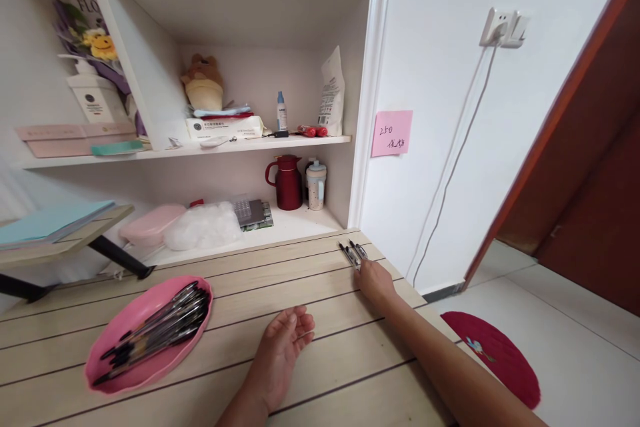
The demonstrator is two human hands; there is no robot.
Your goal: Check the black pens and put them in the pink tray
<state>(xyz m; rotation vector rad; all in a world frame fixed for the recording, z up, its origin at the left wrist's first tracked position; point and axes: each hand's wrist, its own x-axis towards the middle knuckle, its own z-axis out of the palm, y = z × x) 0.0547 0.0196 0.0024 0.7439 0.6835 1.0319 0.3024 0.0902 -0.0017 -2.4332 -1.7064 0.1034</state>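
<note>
My right hand (376, 285) is low over the far right of the table, its fingers closed at the near ends of a few black-tipped pens (349, 255). The pens lie side by side, and my fingers cover their near ends. My left hand (286, 347) is over the middle of the table, palm turned inward, fingers loosely curled and apart with nothing in them. To its left, a pink oval tray (95, 363) with a wavy rim holds a heap of several pens (165, 323), dark caps and clear barrels showing.
Behind the wood-plank table (235, 293) stands a white shelf with a dark red jug (289, 183), a pale tumbler (316, 185) and a pink case (153, 225). A small raised stand (113, 220) occupies the left. A pink note (392, 133) and a cord (453, 147) are on the right wall.
</note>
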